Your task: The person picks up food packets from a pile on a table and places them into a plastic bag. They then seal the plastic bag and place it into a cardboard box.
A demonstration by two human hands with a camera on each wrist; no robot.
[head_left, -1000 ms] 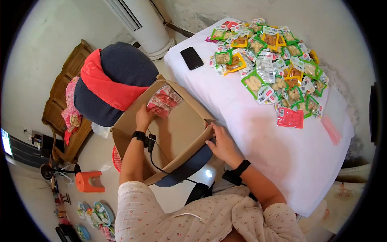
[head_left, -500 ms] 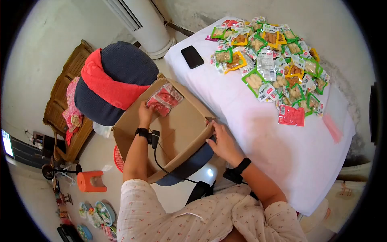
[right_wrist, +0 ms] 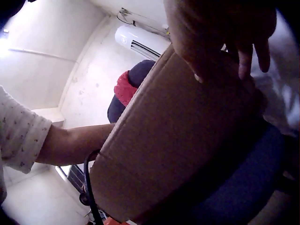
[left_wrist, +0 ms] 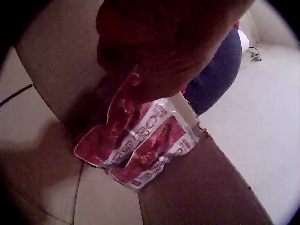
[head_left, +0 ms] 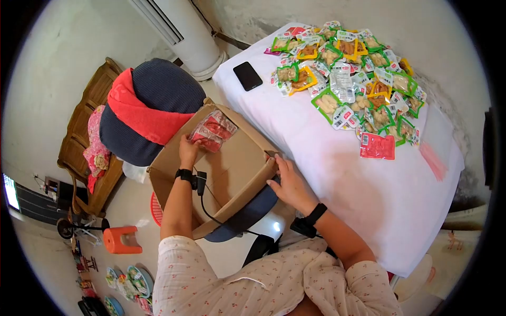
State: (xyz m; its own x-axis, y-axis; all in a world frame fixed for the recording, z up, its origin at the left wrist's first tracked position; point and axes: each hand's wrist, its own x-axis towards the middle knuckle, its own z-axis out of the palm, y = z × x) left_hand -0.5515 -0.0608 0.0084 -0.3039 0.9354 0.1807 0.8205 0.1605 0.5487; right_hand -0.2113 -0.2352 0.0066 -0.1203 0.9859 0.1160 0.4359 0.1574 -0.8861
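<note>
The left hand is inside the cardboard box, near its far corner. Its fingers and thumb pinch red and white packets there. In the left wrist view at least two packets show, side by side, tilted against each other by the box walls. The fingertips are too dark there to see well. The right hand holds the box at its right corner, next to the table. Its thumb is on one side of the corner and its fingers are on the other. The two hands are apart.

Part of something round and dark blue shows under the box, on the person's side. Past the box's far left edge is a big dark blue seat with a red cloth across it.

A white cloth covers the table. A big heap of small food bags, many with green or yellow borders, lies by the table's far edge, near the wall. A flat red bag lies on the near side of the heap. A black phone lies near the table's far left corner. On the floor to the left stands an orange stool.
</note>
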